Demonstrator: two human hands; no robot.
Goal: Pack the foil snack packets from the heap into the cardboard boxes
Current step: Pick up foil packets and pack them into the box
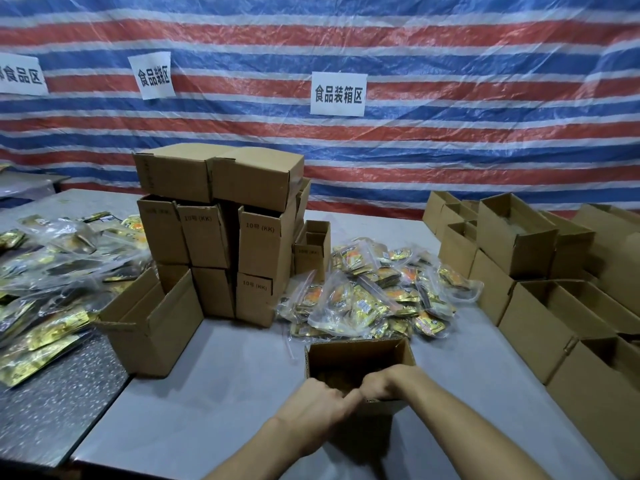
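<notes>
The left hand [318, 400] and right hand [384, 382] curl side by side over the near rim of the open box [358, 355], seemingly pinching its flap, while the heap of foil packets [374, 292] lies untouched just beyond its far wall.

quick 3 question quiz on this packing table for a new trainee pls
1. Multiple choice: where does the heap of foil packets lie relative to the open box nearest the person?
A. nearer the person
B. just behind it
C. inside it

2. True or false: the left hand and the right hand each hold a packet.

3. Fill in: the stack of closed boxes stands to the ___ of the heap.

Key
1. B
2. False: both hands have their grip on the open box's near rim.
3. left
</notes>
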